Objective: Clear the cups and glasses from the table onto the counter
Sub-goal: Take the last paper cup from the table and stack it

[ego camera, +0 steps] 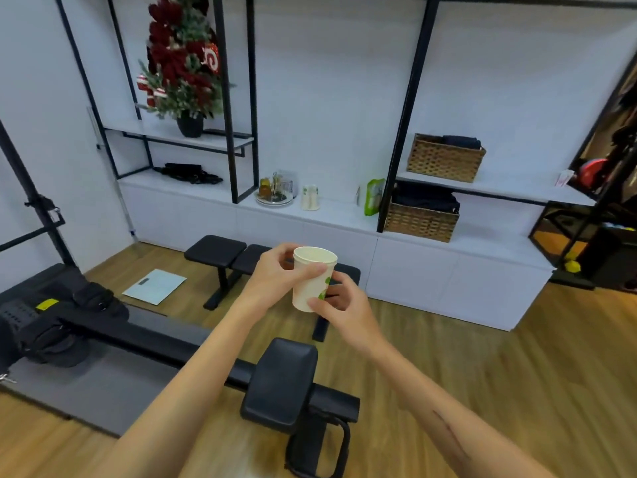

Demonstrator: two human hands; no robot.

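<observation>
A white paper cup (311, 278) with a green print is held upright in the air in front of me, above the wooden floor. My left hand (275, 274) grips it near the rim, thumb across its front. My right hand (339, 301) pinches it near the base from the right. On the white counter (344, 215) by the far wall stand a stack of similar paper cups (310, 197) and a round tray (274, 200) with glasses and small jars.
A black bench (224, 253) stands between me and the counter. A black exercise machine (282, 384) with a padded seat lies close below my arms. Wicker baskets (422, 220) sit on the right shelves, a green packet (373, 196) on the counter, a scale (155, 286) on the floor.
</observation>
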